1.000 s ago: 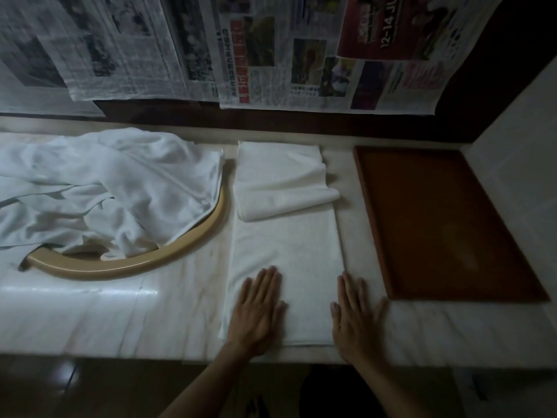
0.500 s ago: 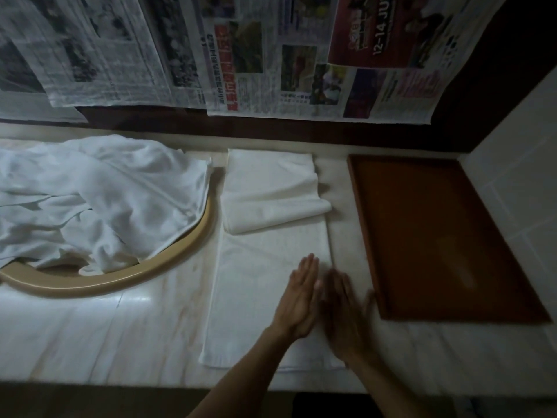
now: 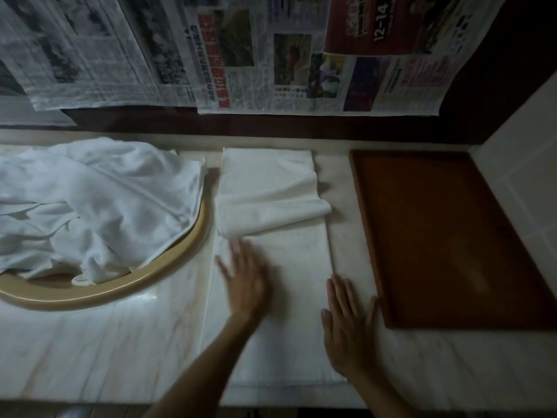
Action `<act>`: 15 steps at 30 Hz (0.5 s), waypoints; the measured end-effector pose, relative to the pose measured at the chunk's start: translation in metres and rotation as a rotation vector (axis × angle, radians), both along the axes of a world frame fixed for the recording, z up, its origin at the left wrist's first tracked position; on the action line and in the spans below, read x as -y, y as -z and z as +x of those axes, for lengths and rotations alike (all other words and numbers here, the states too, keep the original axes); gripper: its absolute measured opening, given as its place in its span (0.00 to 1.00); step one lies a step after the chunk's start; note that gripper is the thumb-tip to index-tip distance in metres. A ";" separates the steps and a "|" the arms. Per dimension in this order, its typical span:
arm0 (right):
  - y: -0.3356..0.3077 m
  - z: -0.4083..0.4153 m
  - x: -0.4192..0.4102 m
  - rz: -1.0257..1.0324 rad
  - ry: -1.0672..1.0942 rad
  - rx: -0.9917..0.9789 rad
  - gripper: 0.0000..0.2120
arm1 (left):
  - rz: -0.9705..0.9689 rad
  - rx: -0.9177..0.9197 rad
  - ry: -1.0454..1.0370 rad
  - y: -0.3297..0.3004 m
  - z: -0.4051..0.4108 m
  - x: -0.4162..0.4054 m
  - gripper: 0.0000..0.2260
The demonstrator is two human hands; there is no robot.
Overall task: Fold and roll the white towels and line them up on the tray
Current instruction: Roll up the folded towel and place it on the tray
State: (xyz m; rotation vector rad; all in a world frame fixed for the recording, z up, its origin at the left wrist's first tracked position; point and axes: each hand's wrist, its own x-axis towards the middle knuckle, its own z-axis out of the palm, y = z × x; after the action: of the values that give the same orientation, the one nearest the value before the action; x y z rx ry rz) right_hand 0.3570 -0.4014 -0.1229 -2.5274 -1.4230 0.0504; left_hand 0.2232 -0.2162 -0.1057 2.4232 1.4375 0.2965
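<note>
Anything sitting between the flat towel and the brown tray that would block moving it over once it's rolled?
Nothing visible does. Only a bare strip of marble counter separates the folded towel from the tray. The right hand rests flat at the towel's right edge.

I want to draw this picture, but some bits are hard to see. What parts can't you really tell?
- Left hand, head view: smeared by motion, so its fingers cannot be made out.
- Sink: its bowl is hidden under the heap of white towels, and the left edge cuts both off.
- Newspapers on the wall: print too small and dim to read, tops cut off.
- Tray: too dark to show fine marks.
</note>
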 end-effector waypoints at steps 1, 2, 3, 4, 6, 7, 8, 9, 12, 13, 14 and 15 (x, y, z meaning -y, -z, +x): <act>0.001 0.000 0.001 -0.006 -0.015 0.016 0.27 | -0.086 0.081 0.151 -0.003 0.021 0.019 0.30; 0.002 0.000 0.002 -0.013 -0.044 0.038 0.28 | -0.135 0.095 0.322 -0.005 0.040 0.037 0.32; 0.004 0.001 0.004 -0.015 -0.076 0.063 0.28 | -0.155 0.062 0.460 -0.010 0.052 0.049 0.33; 0.006 0.002 0.005 -0.008 -0.095 0.087 0.28 | -0.150 0.010 0.547 -0.013 0.059 0.050 0.33; 0.005 0.003 0.004 0.007 -0.065 0.082 0.27 | -0.066 -0.044 0.563 -0.009 0.058 0.027 0.29; 0.004 0.002 0.003 0.012 -0.039 0.060 0.27 | -0.024 -0.045 0.513 -0.003 0.052 0.011 0.28; 0.003 0.001 0.002 0.013 -0.023 0.040 0.27 | -0.012 -0.053 0.452 0.001 0.042 -0.008 0.27; 0.001 0.000 0.001 0.009 -0.016 0.026 0.27 | -0.013 -0.050 0.375 0.006 0.030 -0.028 0.28; -0.001 -0.001 0.001 -0.014 -0.012 -0.003 0.28 | -0.031 -0.067 0.118 0.002 -0.008 -0.077 0.33; -0.001 0.000 0.000 -0.019 -0.006 -0.008 0.28 | -0.069 -0.090 0.030 -0.003 -0.015 -0.083 0.35; -0.001 0.000 -0.001 -0.019 0.001 -0.012 0.28 | -0.100 -0.101 -0.069 -0.005 -0.017 -0.083 0.36; -0.001 -0.001 0.000 -0.021 0.004 -0.014 0.28 | -0.099 -0.106 -0.134 -0.006 -0.017 -0.074 0.36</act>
State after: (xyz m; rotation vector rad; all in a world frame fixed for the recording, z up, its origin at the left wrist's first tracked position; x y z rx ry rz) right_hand 0.3564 -0.4010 -0.1216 -2.5412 -1.4198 0.0824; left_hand 0.2066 -0.1424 -0.0993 2.2993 1.6236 0.1245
